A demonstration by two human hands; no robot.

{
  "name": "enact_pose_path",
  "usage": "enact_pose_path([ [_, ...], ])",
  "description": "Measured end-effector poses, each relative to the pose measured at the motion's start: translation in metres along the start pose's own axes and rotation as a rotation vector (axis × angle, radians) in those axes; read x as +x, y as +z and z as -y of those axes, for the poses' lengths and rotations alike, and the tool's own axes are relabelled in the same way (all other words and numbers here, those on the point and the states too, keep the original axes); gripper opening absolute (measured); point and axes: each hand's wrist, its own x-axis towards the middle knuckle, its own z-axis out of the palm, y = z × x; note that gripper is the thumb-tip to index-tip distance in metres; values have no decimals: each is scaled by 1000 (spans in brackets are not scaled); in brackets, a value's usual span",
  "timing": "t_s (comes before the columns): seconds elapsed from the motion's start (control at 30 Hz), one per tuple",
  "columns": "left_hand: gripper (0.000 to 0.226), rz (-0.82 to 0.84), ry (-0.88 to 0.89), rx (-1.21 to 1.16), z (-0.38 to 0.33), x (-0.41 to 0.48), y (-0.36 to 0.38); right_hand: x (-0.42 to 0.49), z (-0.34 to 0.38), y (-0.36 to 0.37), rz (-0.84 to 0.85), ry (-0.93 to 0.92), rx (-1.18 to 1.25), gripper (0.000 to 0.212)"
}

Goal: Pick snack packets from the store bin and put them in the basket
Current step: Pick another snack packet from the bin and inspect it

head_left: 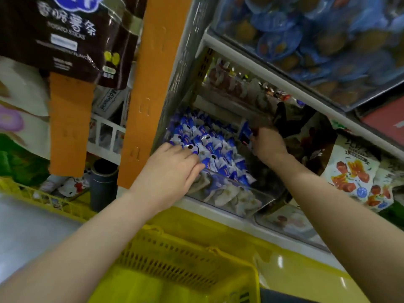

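A clear store bin (251, 199) on the shelf is heaped with small blue-and-white snack packets (215, 147). My left hand (172, 169) lies on the near left of the heap, its fingers curled onto the packets there. My right hand (267, 144) is raised over the right side of the bin and pinches one blue packet (246, 133). A yellow plastic basket (188, 265) sits below the shelf, under my forearms; its inside looks bare.
An orange shelf post (150, 88) stands left of the bin. Above is a shelf of blue round packs (306, 38). White bags with orange print (354, 173) lie to the right. A dark potato-stick bag (72, 38) hangs top left. A dark cylinder (102, 182) stands beside the post.
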Motion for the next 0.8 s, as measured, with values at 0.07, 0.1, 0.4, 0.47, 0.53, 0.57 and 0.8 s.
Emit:
enact_pose_path([
  [0.07, 39, -54, 18, 14, 0, 0, 2, 3, -1, 9, 52, -2, -63, 24],
  [0.1, 39, -72, 27, 10, 1, 0, 3, 5, -1, 14, 82, 22, -59, 22],
  [0.4, 39, -126, 55, -10, 3, -2, 4, 17, 6, 40, 240, 198, 307, 24],
  [0.47, 38, -125, 57, -2, 3, -2, 4, 20, 9, 38, 203, 126, 244, 28],
  [0.53, 36, -129, 63, 12, 4, -2, 4, 27, 16, 36, 101, 9, 227, 24],
  [0.57, 34, -129, 69, 20, 6, -3, 4, 32, 23, 35, 71, -46, 256, 24],
  [0.8, 31, -124, 59, 71, 8, -2, 3, 75, 84, 39, 193, -259, 488, 30],
])
